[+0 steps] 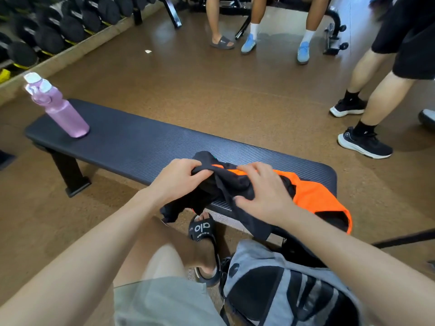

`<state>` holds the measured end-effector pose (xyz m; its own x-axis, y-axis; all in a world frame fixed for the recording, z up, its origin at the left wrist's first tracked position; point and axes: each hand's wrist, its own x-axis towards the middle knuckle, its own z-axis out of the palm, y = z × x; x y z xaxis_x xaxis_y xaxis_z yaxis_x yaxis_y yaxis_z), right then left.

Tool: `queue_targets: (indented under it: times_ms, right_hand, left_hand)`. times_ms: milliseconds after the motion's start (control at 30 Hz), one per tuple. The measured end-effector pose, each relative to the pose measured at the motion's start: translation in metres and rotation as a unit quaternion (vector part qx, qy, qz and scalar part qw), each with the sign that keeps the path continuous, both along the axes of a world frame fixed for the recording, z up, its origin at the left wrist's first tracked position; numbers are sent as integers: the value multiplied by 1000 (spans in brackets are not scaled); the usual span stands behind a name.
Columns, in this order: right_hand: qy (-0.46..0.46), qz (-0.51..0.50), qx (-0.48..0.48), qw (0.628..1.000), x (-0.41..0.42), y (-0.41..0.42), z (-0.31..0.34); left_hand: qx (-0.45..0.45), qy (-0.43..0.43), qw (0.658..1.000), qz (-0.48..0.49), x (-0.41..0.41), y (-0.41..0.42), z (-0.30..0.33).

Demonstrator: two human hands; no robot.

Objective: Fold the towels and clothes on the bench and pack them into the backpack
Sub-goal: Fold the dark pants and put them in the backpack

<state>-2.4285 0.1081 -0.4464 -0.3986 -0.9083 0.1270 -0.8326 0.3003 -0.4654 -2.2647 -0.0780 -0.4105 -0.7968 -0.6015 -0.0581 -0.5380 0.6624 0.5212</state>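
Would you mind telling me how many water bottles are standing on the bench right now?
1: the purple water bottle stands upright at the bench's far left end. None other shows.

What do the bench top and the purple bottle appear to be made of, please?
Bench top: probably padded vinyl or rubbery foam, matte black, with a fine ribbed texture across it. Purple bottle: likely plastic with a frosted, slightly translucent finish and a paler cap; coated metal is possible.

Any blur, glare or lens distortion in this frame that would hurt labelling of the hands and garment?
Head view: wide-angle bend curves the bench and tilts the bottle; soft glare on the floor near the top; left hand, right hand and black garment fairly sharp; the standing person at the top right edge is smeared.
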Motion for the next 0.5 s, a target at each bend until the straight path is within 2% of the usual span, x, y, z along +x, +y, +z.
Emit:
queue_targets:
  times_ms: [167, 300, 400, 500]
  right_hand:
    - [-49, -41, -12, 998, 35, -28, -1]
    - [-163, -62, -40, 984, 15, -29, 8]
    - [-169, -19, -27, 985, -3, -22, 20]
    - [-143, -2, -31, 989, -14, -21, 28]
  left_hand:
    - [31, 47, 996, -66, -14, 16, 14]
    - [49, -9, 990, -131, -7, 10, 18]
    - [-8, -54, 994, -100, 4, -2, 10]
    - [-56, -13, 998, -40, 9, -4, 6]
